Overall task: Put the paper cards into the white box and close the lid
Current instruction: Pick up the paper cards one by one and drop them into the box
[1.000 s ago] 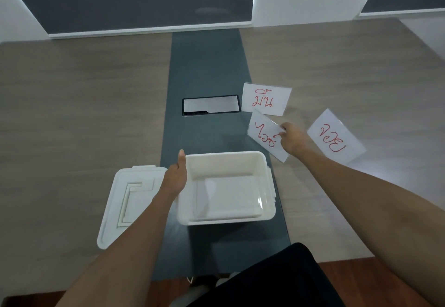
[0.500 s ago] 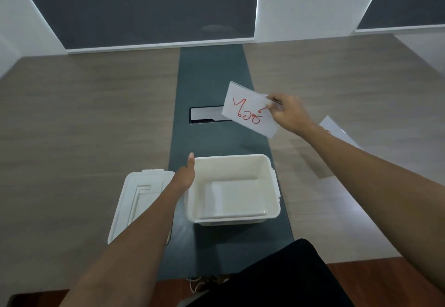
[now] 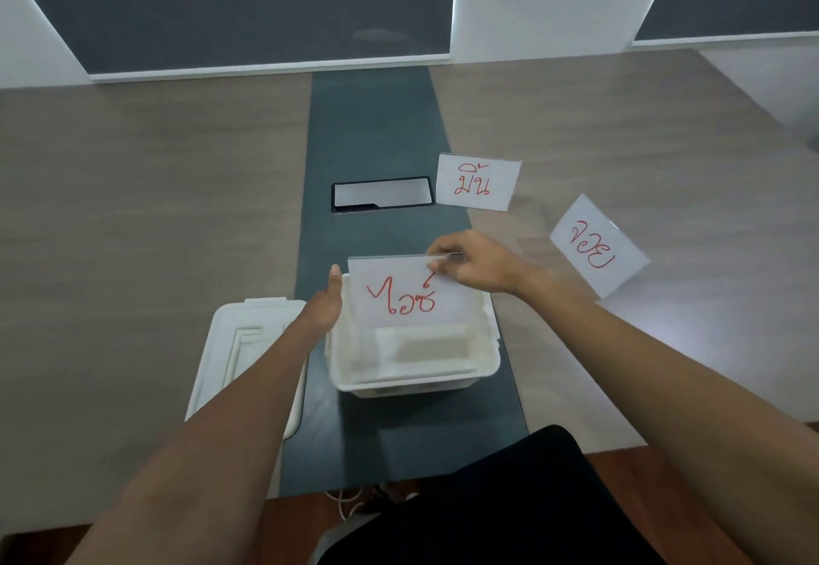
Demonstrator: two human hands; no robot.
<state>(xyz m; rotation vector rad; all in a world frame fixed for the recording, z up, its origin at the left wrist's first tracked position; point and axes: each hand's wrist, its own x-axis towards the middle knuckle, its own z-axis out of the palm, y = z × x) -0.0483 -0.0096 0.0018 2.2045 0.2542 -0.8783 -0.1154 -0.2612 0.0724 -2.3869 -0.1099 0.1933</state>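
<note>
The white box point(image 3: 412, 380) stands open on the dark strip near the table's front edge. My right hand point(image 3: 478, 267) pinches the top right corner of a white card with red writing point(image 3: 405, 294), which stands upright over the box's far half with its lower edge inside the rim. My left hand point(image 3: 325, 303) rests against the box's left rim, thumb up, holding the box. The white lid point(image 3: 241, 356) lies flat to the left of the box, partly under my left forearm. Two more red-lettered cards lie on the table: one point(image 3: 478, 182) beyond the box, another point(image 3: 596, 245) to the right.
A black-framed rectangular panel point(image 3: 382, 193) is set into the dark central strip point(image 3: 374, 121) beyond the box. Wood-grain table surface point(image 3: 146, 210) spreads left and right. The table's front edge runs just behind my dark-clothed lap point(image 3: 509, 498).
My right hand lifted the card off the table, carried it left and lowered it upright into the box. My left hand stayed on the box's left rim.
</note>
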